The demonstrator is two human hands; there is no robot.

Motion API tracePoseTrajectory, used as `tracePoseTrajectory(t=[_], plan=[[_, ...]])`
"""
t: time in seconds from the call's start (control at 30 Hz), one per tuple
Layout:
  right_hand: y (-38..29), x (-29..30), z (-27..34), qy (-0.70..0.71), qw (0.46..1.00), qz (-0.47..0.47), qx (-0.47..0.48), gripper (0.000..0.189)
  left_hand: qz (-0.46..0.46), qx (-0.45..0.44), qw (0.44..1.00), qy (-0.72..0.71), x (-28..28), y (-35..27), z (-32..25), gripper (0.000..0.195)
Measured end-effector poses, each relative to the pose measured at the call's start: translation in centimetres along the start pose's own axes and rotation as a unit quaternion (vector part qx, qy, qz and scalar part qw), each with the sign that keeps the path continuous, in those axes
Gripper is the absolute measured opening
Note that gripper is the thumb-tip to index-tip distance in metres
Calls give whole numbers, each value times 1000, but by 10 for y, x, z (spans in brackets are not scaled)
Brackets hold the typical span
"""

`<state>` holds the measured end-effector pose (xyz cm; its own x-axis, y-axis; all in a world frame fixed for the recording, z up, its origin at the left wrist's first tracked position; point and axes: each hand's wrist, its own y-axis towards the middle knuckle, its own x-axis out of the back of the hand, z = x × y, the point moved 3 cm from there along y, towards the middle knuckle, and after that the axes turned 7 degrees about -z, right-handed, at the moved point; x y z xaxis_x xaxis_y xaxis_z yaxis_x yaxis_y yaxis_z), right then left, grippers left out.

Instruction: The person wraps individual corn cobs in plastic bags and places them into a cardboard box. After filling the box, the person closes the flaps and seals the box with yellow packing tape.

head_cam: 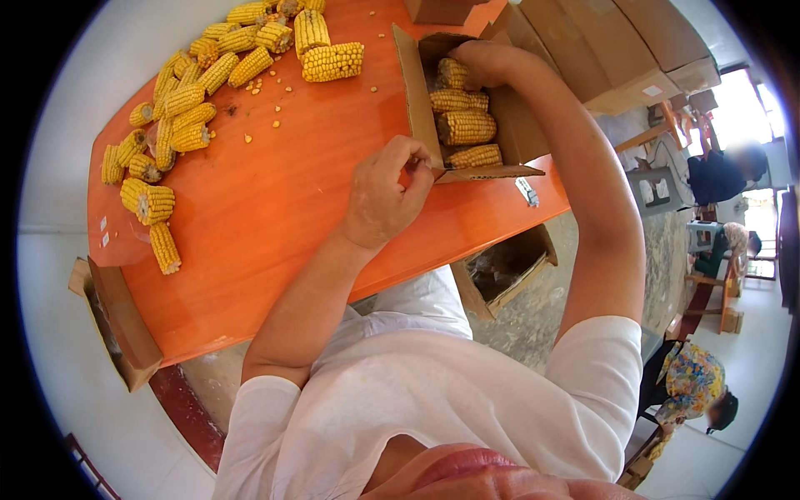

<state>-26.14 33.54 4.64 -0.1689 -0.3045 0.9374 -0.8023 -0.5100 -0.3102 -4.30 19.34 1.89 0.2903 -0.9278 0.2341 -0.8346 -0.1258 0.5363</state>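
An opened cardboard box (pixel 522 125) stands on the orange table, with several pieces of corn cob (pixel 467 127) lying in a row inside it. My right hand (pixel 484 62) reaches into the far end of this box, against the farthest cob piece (pixel 452 74). Its fingertips are hidden, so a grip cannot be made out. At the box's near left corner, my left hand (pixel 390 190) has its thumb and curled index finger close together on the cardboard edge. More yellow cob pieces (pixel 184 100) are heaped along the table's far left side.
Loose kernels dot the orange table (pixel 281 206). A small metallic object (pixel 527 192) lies by its near edge. Large cartons (pixel 600 50) stand at the upper right. Open boxes (pixel 506 269) sit below the table edge and at left. Several people (pixel 694 381) are at the right.
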Motion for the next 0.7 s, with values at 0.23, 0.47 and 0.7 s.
tracePoseTrajectory(t=[0.23,0.47,0.7], plan=[[0,-11,-7,24,999,-29,15,53,2,11,1000,-17,-5,0,-1,7],[-15,2,6,4,993,-115,-15,27,-2,25,1000,-17,-3,-1,4,7],[-14,-8,-3,-91,979,-179,35,21,-17,-17,1000,5,-3,1,-1,8]])
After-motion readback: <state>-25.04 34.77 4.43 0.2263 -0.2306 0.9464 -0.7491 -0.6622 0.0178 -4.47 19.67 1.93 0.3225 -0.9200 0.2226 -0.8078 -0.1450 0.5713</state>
